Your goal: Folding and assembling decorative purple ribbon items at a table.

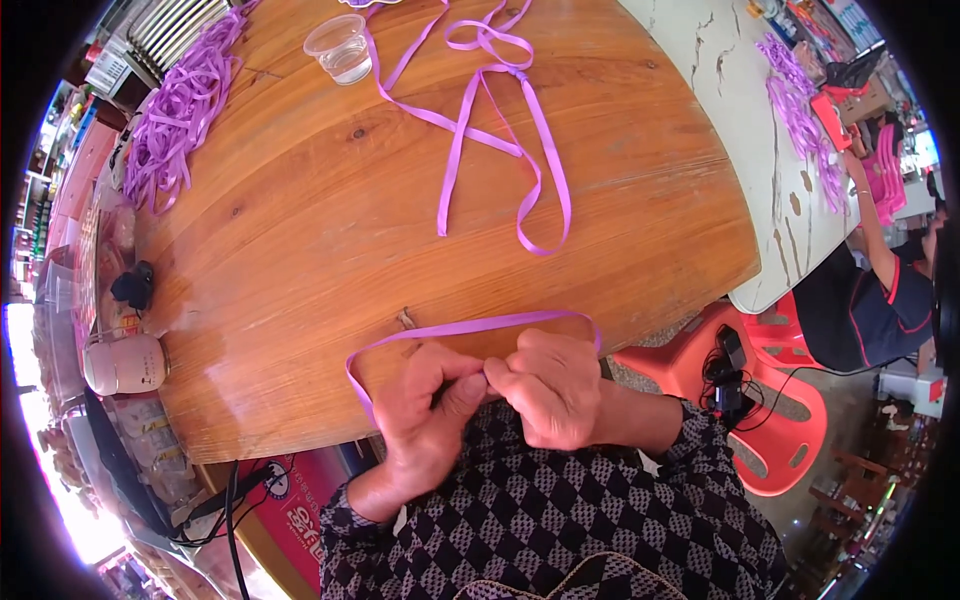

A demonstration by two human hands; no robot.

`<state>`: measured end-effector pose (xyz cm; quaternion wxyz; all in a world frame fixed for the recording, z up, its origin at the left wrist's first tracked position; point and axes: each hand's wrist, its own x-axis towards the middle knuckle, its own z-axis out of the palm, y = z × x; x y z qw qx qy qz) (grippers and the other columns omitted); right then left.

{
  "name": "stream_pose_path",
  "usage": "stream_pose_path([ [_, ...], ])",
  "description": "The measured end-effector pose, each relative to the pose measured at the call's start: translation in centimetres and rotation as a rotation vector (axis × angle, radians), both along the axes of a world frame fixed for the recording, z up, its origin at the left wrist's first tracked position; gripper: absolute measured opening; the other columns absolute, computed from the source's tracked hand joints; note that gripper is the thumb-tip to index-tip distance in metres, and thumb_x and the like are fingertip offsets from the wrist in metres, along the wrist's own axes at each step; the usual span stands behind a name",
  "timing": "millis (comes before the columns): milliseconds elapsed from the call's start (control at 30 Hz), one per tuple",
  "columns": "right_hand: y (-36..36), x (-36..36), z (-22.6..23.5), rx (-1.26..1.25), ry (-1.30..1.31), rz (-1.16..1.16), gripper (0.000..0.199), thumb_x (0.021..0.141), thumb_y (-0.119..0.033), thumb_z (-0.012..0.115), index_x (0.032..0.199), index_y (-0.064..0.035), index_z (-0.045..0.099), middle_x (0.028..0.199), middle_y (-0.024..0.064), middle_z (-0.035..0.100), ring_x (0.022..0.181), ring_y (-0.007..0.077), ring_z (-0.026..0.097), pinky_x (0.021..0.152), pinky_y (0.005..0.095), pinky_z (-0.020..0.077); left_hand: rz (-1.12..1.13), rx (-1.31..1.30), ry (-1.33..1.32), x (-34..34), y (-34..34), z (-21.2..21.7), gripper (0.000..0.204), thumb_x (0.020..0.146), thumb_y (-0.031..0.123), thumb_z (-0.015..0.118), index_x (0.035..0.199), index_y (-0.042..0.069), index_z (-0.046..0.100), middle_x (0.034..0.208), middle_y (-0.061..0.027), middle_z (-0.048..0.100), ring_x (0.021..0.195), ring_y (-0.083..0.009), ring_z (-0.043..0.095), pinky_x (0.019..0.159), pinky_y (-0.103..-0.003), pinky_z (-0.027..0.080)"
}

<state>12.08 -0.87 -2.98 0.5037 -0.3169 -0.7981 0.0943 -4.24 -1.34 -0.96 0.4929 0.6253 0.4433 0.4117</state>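
Between my left hand (425,405) and right hand (550,385), both pinching one purple ribbon loop (470,327); beyond my pinch, a knotted ribbon (500,130) lies finished, a ribbon heap (175,110) remains.

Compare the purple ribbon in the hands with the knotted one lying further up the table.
The held ribbon forms one loop, pinched by left hand and right hand. The knotted ribbon lies untouched, with loops and loose tails spread out. Both are flat purple strips.
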Motion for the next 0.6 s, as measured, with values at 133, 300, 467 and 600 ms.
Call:
stream_pose_path([
  [133, 0.5, 1.5, -0.1, -0.408, 0.176, 0.01, 0.018, 0.069, 0.006, 0.061, 0.087, 0.0036, 0.06, 0.066, 0.01, 0.058, 0.046, 0.0133, 0.048, 0.042, 0.023, 0.0358, -0.072, -0.383, -0.076, -1.7, 1.8, 1.1, 0.013, 0.08, 0.005, 0.063, 0.091, -0.003, 0.061, 0.08, -0.0016, 0.058, 0.069, -0.0075, 0.051, 0.063, -0.022, 0.042],
  [300, 1.5, 5.8, 2.6, -1.002, 0.642, -0.147, 0.012, 0.08, -0.001, 0.06, 0.091, 0.0043, 0.061, 0.07, 0.0108, 0.061, 0.05, 0.009, 0.052, 0.042, 0.0187, 0.0356, -0.013, -0.474, -0.057, -7.0, 3.3, 1.2, 0.014, 0.075, 0.007, 0.067, 0.083, -0.004, 0.063, 0.067, -0.0031, 0.059, 0.057, -0.0061, 0.05, 0.051, -0.02, 0.039],
  [467, 2.2, 11.2, 3.1, -1.207, 0.998, 0.015, 0.019, 0.078, -0.003, 0.062, 0.095, 0.005, 0.059, 0.069, 0.0109, 0.061, 0.05, 0.0109, 0.053, 0.042, 0.0185, 0.0355, -0.089, -0.501, -0.274, -9.7, 4.6, 1.9, 0.017, 0.075, 0.01, 0.066, 0.069, -0.004, 0.059, 0.06, -0.009, 0.058, 0.052, -0.0123, 0.051, 0.049, -0.024, 0.039],
  [600, 2.5, 12.2, 3.0, -1.175, 1.006, 0.001, 0.022, 0.078, -0.006, 0.063, 0.096, 0.0051, 0.058, 0.072, 0.0106, 0.061, 0.053, 0.0113, 0.054, 0.046, 0.0198, 0.0384, -0.317, -0.293, -0.605, -8.1, 5.2, 1.3, 0.028, 0.077, 0.021, 0.065, 0.06, 0.001, 0.054, 0.06, -0.0139, 0.058, 0.057, -0.023, 0.053, 0.06, -0.036, 0.041],
])
